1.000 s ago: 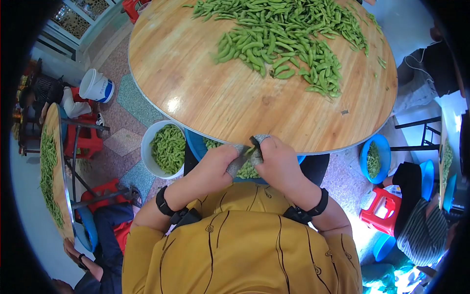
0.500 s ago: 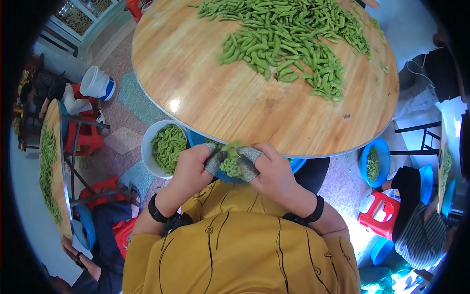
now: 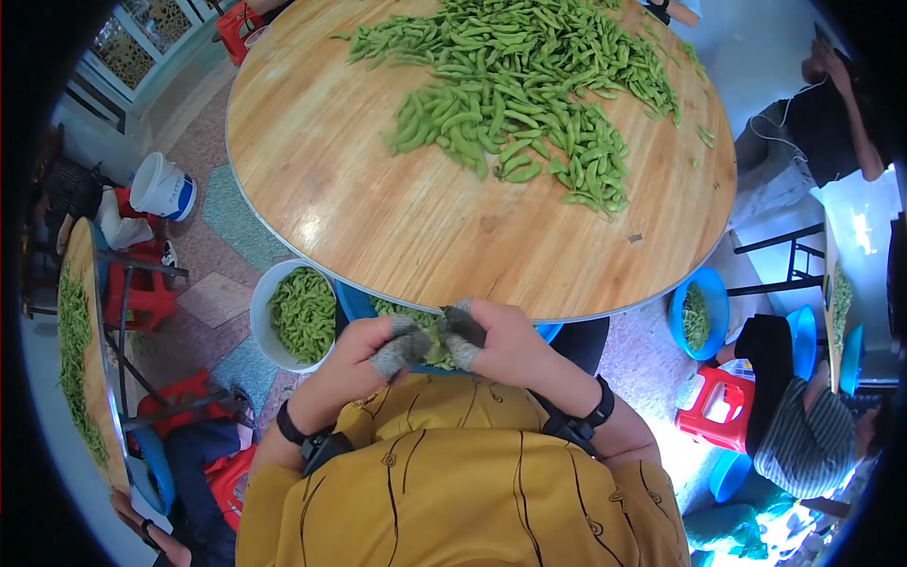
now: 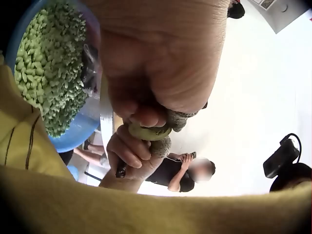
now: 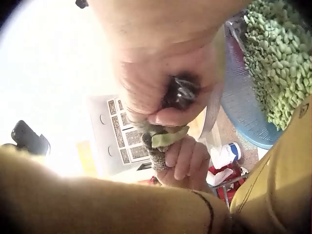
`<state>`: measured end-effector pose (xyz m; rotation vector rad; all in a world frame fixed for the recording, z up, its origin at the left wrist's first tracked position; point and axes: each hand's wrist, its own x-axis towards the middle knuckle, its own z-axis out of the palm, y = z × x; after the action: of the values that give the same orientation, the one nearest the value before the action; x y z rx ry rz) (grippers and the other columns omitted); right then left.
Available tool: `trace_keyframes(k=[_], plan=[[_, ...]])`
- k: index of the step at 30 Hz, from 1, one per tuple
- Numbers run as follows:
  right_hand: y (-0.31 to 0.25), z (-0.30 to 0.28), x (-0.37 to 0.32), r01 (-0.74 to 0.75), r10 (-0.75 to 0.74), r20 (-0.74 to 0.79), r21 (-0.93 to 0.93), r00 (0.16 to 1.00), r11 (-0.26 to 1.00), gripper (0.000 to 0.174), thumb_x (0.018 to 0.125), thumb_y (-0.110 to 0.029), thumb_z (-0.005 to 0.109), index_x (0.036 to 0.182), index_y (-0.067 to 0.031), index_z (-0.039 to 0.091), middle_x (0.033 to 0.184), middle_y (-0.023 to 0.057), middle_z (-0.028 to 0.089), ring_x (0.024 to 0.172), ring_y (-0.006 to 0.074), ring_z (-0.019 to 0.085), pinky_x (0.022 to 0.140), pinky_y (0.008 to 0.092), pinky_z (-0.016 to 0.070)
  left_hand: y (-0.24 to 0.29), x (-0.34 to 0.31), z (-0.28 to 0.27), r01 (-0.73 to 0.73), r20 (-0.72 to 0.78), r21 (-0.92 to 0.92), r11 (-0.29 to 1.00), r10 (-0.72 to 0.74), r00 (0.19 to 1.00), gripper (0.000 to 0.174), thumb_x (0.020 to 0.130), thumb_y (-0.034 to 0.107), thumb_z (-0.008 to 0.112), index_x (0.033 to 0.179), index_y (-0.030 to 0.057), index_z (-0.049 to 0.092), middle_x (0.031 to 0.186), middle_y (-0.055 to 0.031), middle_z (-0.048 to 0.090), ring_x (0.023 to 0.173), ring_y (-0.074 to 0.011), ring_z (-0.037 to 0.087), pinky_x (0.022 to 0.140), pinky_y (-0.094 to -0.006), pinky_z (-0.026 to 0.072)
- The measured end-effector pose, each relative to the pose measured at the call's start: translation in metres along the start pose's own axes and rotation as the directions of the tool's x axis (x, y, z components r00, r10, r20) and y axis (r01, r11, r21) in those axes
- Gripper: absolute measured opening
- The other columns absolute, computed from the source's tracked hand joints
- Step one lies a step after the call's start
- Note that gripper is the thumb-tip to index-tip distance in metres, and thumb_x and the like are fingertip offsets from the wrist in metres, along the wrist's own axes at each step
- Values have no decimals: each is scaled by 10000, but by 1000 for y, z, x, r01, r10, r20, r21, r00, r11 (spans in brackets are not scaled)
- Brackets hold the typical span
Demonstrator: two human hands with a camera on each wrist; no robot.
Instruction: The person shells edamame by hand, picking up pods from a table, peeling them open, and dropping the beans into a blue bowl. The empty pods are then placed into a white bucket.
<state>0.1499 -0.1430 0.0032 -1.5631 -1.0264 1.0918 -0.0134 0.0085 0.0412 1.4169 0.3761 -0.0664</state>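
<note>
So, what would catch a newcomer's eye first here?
The big heap of green pods on the round wooden table. Then, at its near edge, the left hand and right hand, fingertips wrapped in grey, pinching one pod over a blue basin of shelled beans.

Mustard shirt [image 3: 453, 482], black wristbands [image 3: 288, 425], grey fingertip covers [image 3: 399, 348].

pod [image 4: 148, 132]: olive green
finger covers [image 3: 402, 348]: grey, speckled knit
shelled beans [image 4: 46, 68]: pale green
basin [image 5: 246, 117]: blue
heap of pods [image 3: 515, 90]: bright green
table [image 3: 397, 217]: light brown, wood grain
shirt [image 3: 453, 491]: mustard yellow, thin dark lines
bucket [image 3: 257, 321]: white
stool [image 3: 713, 408]: red
</note>
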Motion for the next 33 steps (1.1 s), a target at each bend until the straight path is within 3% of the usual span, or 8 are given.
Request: trace_keyframes(k=[1, 6, 8, 13, 20, 25, 28, 33], plan=[[4, 3, 3, 220, -286, -101, -420, 953, 880, 294, 803, -217, 682, 1025, -38, 611, 780, 111, 621, 622, 236, 593, 550, 332, 464, -6, -4, -8, -53, -80, 107, 993, 62, 995, 119, 918, 128, 569, 902, 17, 611, 639, 16, 523, 513, -62, 503, 464, -220, 383], [-5, -4, 6, 187, -230, -12, -542, 973, 819, 258, 798, -180, 644, 1021, -52, 621, 841, 165, 620, 766, 344, 604, 651, 404, 487, -34, -41, -61, 86, -449, 308, 947, 65, 891, 141, 896, 129, 596, 899, -10, 617, 646, -51, 563, 502, -136, 531, 472, -258, 405], [-12, -14, 10, 134, -263, -134, -595, 955, 792, 236, 811, -174, 633, 1011, -50, 624, 850, 171, 620, 783, 347, 609, 668, 411, 489, -42, -53, -79, 277, -524, 742, 610, 271, 808, 193, 852, 157, 644, 858, -26, 584, 694, -157, 578, 573, -293, 578, 522, -353, 446], [-23, -90, 57, -123, -413, -521, -719, 747, 684, 243, 814, -192, 641, 987, -23, 616, 881, 202, 617, 823, 389, 594, 715, 424, 481, -55, -62, -88, 580, -638, 770, 267, 315, 702, 278, 819, 208, 673, 782, -13, 508, 736, -205, 555, 711, -403, 579, 613, -464, 447], [-9, -120, 91, -183, -277, -475, -715, 835, 675, 211, 781, -155, 644, 939, -16, 621, 856, 206, 616, 811, 365, 595, 715, 433, 484, 51, -8, -19, -223, -147, 635, 740, 399, 905, 129, 845, 130, 598, 926, 32, 623, 772, -144, 606, 737, -333, 609, 638, -372, 484], [7, -97, 69, -31, -177, -564, -339, 807, 940, 255, 802, -135, 668, 1018, -5, 636, 836, 134, 678, 720, 240, 631, 658, 331, 482, 119, 3, 58, -762, 313, 261, 593, 694, 648, 170, 741, 81, 662, 906, 47, 638, 850, -136, 654, 718, -275, 651, 621, -364, 519], [-22, -80, 45, -102, -122, -564, -349, 816, 932, 217, 844, -106, 651, 1034, -1, 646, 871, 53, 678, 782, 104, 605, 699, 253, 479, 149, 3, 90, -727, 468, 418, 545, 556, 687, 201, 700, 79, 663, 898, 58, 629, 828, -122, 648, 688, -266, 645, 612, -354, 510], [-4, -75, 20, -64, -50, -535, -192, 843, 979, 235, 837, -103, 677, 1045, 0, 638, 911, 35, 676, 815, 98, 611, 749, 244, 490, 182, 5, 89, -96, 364, 512, 854, -114, 924, 229, 712, 90, 655, 935, 49, 628, 861, -138, 639, 692, -275, 640, 629, -361, 511]])
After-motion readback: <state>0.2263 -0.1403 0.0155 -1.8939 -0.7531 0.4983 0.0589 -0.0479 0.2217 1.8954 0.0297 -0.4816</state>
